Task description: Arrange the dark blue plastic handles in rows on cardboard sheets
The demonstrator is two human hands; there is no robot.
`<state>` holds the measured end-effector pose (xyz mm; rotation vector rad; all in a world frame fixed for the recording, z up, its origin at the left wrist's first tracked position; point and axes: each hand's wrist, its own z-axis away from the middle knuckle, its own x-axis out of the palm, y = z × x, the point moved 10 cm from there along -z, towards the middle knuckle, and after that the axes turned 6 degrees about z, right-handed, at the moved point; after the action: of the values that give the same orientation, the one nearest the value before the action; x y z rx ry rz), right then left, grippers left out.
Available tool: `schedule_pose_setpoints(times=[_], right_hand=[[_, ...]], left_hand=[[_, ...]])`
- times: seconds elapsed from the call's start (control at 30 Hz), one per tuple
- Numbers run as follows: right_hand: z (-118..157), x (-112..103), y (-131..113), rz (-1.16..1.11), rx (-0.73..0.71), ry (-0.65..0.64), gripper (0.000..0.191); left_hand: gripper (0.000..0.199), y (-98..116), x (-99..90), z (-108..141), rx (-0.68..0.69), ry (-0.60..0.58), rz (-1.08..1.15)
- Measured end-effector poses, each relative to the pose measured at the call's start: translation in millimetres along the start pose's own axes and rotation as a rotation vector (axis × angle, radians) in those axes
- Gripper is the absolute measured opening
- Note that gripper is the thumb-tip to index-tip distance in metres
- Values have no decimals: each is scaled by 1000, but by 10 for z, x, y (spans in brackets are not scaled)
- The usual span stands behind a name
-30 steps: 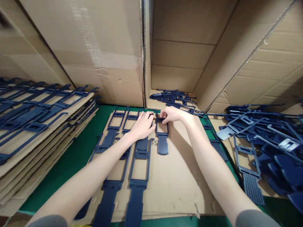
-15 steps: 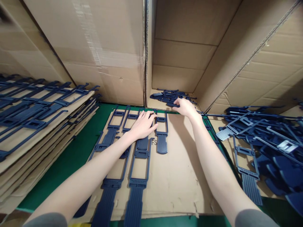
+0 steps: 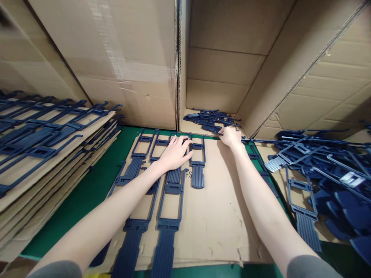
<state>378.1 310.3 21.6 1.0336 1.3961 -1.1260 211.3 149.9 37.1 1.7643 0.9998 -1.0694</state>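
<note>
On the cardboard sheet (image 3: 214,220) lie several dark blue plastic frames with ribbed ends, laid out in rows. My left hand (image 3: 176,153) rests with spread fingers over the upper row, beside a small frame (image 3: 198,175) at the row's right end. My right hand (image 3: 231,136) is at the front edge of the open carton, its fingers closed on a dark blue part (image 3: 213,129) from the small pile (image 3: 199,117) inside. The fingertips of my right hand are partly hidden.
At left stands a stack of cardboard sheets (image 3: 58,185) layered with blue frames. A heap of loose blue parts (image 3: 342,193) lies at right. Tall carton walls (image 3: 139,69) rise behind the green surface (image 3: 72,197).
My right hand has moved right and slightly toward me, and the dark blue part at its fingers has shifted the same way. My left hand has stayed in place.
</note>
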Motion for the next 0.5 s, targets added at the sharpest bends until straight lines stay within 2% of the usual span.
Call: schedule_pose_setpoints(times=[0.13,0.27,0.33,0.4,0.5], right_hand=[[-6,-109,45,-67,0,65,22],[-6,-367,-11,-165,-67,186,28],[18,-528,-114,-328,-157,259,30],[64,-695,-200,-592,-240,325,30],[134,-850,-293,-912,-281,316,32]], left_hand=[[37,-5,3,1,-1,2,1],[37,-7,8,-3,3,6,-4],[37,-7,10,-5,5,6,-7],[38,-5,12,-5,10,7,-7],[39,-8,10,-2,12,14,7]])
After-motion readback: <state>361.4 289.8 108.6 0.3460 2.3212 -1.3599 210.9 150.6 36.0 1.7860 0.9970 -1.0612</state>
